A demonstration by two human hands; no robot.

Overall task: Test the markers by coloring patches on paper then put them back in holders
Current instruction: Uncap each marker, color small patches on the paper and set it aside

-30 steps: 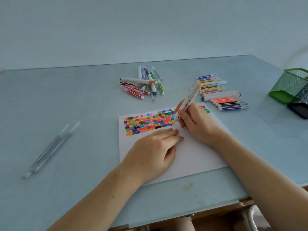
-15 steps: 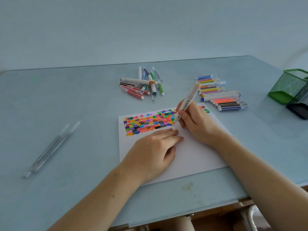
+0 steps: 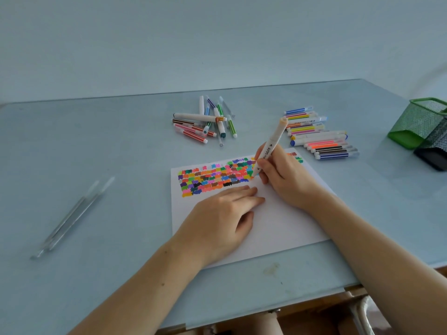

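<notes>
The right grip (image 3: pixel 278 175) holds a marker (image 3: pixel 271 146) tip-down on the far part of a sheet of paper (image 3: pixel 285 228) lying on the bench (image 3: pixel 96 165), at the right end of the drawn patches (image 3: pixel 215 177), while the left grip (image 3: pixel 222 218) lies flat on the sheet just nearer and to its left. Beyond the right grip and leftward lies a loose heap of markers (image 3: pixel 205 122); beyond it and rightward lies a row of markers (image 3: pixel 319 134) side by side. Far right of it stand two holders (image 3: pixel 420 122), and far left of both grips lie two pens (image 3: pixel 72 218).
</notes>
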